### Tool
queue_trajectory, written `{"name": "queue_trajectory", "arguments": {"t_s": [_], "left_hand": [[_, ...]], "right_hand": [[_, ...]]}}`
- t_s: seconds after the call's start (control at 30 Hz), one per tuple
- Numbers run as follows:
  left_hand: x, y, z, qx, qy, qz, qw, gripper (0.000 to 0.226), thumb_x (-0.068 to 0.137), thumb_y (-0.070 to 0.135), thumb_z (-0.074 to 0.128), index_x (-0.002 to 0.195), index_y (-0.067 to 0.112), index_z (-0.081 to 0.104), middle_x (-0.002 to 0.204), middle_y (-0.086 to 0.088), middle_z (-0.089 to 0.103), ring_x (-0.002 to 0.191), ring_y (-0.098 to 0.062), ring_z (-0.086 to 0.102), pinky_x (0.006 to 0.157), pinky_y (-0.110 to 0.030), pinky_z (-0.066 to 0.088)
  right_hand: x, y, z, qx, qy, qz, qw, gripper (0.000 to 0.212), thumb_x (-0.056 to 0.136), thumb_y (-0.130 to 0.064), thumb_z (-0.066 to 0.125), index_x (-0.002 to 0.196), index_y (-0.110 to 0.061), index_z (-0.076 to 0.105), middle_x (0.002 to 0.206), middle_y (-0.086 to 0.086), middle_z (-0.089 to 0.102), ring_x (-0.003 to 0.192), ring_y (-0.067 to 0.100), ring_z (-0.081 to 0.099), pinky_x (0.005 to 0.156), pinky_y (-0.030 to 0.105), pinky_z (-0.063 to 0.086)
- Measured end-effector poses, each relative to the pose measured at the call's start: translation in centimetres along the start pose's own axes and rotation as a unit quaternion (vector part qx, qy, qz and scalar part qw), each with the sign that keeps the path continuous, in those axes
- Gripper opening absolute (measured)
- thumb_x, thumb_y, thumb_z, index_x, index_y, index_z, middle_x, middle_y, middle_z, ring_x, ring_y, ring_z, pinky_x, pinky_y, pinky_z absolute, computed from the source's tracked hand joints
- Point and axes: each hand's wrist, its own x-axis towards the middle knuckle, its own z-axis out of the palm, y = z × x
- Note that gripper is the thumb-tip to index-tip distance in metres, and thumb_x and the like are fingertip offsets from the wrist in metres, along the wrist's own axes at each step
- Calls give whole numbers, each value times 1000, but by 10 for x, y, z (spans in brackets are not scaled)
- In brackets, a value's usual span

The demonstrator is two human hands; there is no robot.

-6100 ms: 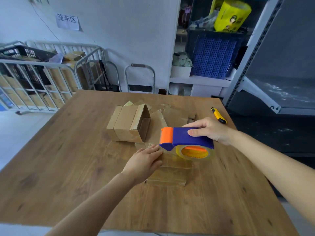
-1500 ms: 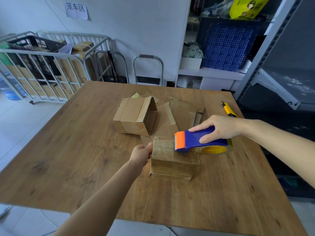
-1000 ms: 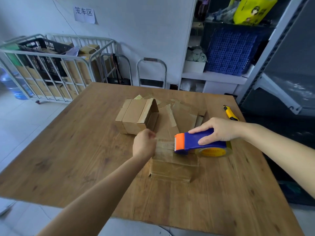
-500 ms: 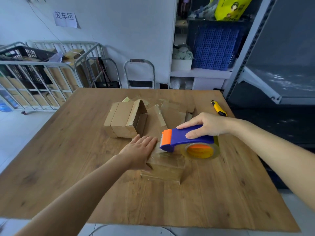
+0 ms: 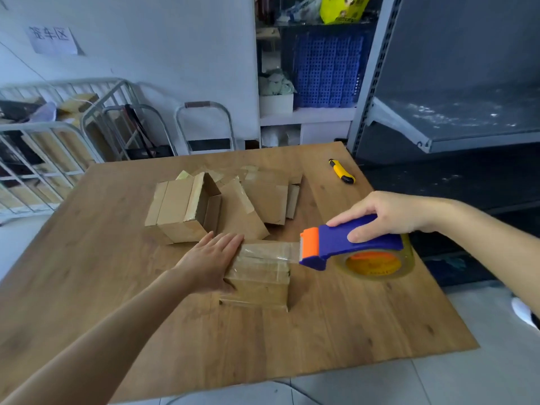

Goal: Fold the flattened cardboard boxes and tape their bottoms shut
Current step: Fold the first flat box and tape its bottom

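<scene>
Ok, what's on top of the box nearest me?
Clear tape runs across the box to the dispenser in the right hand; the left hand lies flat on its left end, hiding that part.

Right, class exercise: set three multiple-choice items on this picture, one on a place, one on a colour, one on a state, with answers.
1. Where does the yellow knife lie? A on the floor; B on the table, near its far right edge; C on a shelf.
2. What colour is the tape dispenser's front end? A green; B white; C orange.
3. How is the left hand? A flat, pressing the taped box; B a fist in the air; C gripping the knife.
Answers: B, it lies on bare wood; C, orange end, blue body; A, straight fingers rest on the box.
</scene>
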Motion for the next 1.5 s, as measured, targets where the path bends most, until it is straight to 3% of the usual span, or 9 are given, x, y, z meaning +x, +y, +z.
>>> {"name": "queue_trajectory", "arguments": {"t_s": [0.2,0.53,0.7,0.93,1.03,1.1,1.2,1.3,1.5], "left_hand": [[4,0,-1,-19,4,6,1000,118,71,65,68,152,21,-5,159,4,12,147,-14,8,119,-37,-3],[5,-7,7,-3,21,37,999,123,70,67,67,133,43,-36,153,6,15,144,-14,12,121,-41,6],[6,-8,7,1,17,43,999,121,71,68,65,133,43,-36,154,6,13,145,-16,10,121,-42,5],[6,-2,-3,54,-13,35,998,115,78,68,58,147,29,-25,161,1,0,149,-20,-5,118,-40,-6],[4,15,-15,110,-41,14,993,117,80,65,59,150,14,-20,161,-7,-15,147,-26,-15,117,-40,-9],[7,41,-23,61,-34,25,997,123,75,70,60,151,11,-17,158,-8,-20,146,-28,-18,119,-42,-6],[11,82,-19,-22,9,101,995,108,84,69,48,151,13,-15,159,-6,-18,146,-21,-18,120,-36,-7],[10,92,-6,2,40,117,992,81,99,45,39,151,14,-15,160,-7,-17,145,-19,-19,115,-32,-12],[12,86,-10,4,20,124,992,73,103,38,35,151,17,-16,153,3,-26,135,-13,-29,111,-28,-17]], "right_hand": [[-10,0,1,33,16,-8,999,49,71,-51,63,120,-46,61,111,-23,67,96,1,65,81,21,54],[5,32,27,42,-6,36,998,39,85,-36,71,118,-54,59,114,-28,63,95,-3,64,78,16,49],[10,38,34,41,-8,40,998,43,85,-36,71,124,-49,58,117,-29,60,97,-5,62,76,13,48],[28,35,51,46,-6,43,998,41,86,-37,70,117,-57,53,121,-22,58,101,6,62,90,27,52],[29,33,55,46,1,37,998,40,85,-37,71,115,-57,54,118,-25,57,99,6,62,88,26,53],[29,34,56,48,4,36,998,41,85,-36,71,116,-57,54,116,-28,57,97,3,62,86,23,53],[28,36,61,62,17,33,997,42,85,-35,71,118,-56,55,115,-30,57,95,-4,62,80,17,50],[22,43,65,80,23,35,996,45,85,-34,72,122,-53,55,117,-27,58,98,-1,63,82,20,52],[-3,53,60,91,54,38,994,46,84,-35,72,120,-58,54,124,-29,55,103,-1,61,85,19,51]]}}
